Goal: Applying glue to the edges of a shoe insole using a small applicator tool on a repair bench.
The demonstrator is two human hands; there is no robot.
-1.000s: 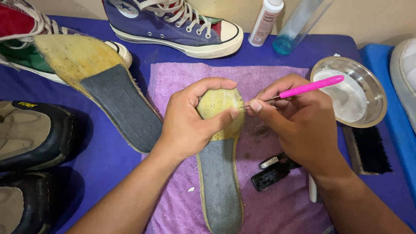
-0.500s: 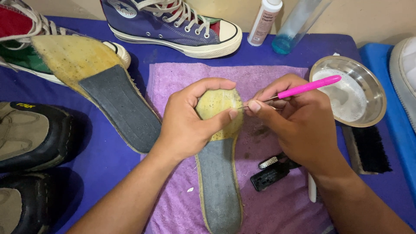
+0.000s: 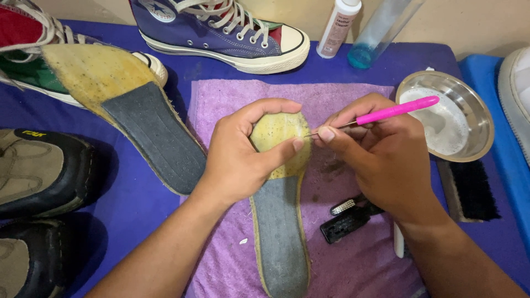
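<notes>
While my left hand (image 3: 237,160) wraps around the yellowed toe end of the insole (image 3: 279,221), thumb pressed over its edge, my right hand (image 3: 381,160) pinches a pink-handled pick (image 3: 395,110) with its thin metal tip right at the insole's rim. So both grips are closed tight, one on the insole, one on the pick. The insole lies lengthwise on a purple towel (image 3: 221,99) spread over the blue bench (image 3: 149,221), grey heel end pointing toward me. A second insole (image 3: 132,110) sits off to the left, just beside the towel. Right of my hand there's a steel bowl (image 3: 480,132) with foamy water, a black brush (image 3: 469,190) below it, and a small dark brush (image 3: 348,221) on the towel.
</notes>
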